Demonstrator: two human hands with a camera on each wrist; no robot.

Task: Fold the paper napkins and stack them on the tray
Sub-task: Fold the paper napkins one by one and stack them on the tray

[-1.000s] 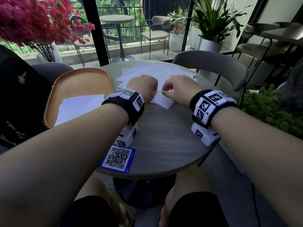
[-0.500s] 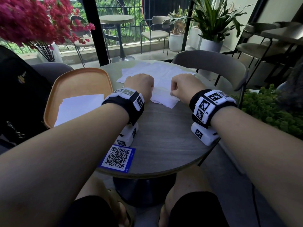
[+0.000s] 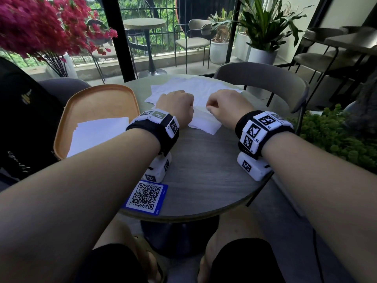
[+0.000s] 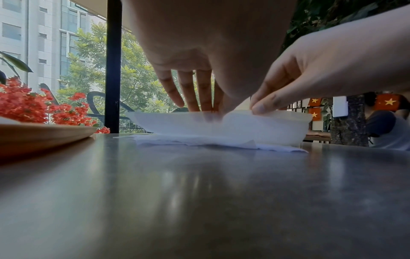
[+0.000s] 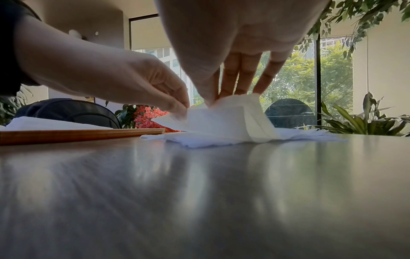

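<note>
Left hand [image 3: 175,105] hides fingertips; napkin [image 4: 221,126] blurred

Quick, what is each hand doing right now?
Left hand: fingers pinch the raised edge of the paper napkin.
Right hand: fingers pinch the same paper napkin, lifting its edge off the table.

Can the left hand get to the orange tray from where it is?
Probably yes. The tray lies just beside the left hand, with nothing standing between them, but that hand is pinching the napkin now.
</note>
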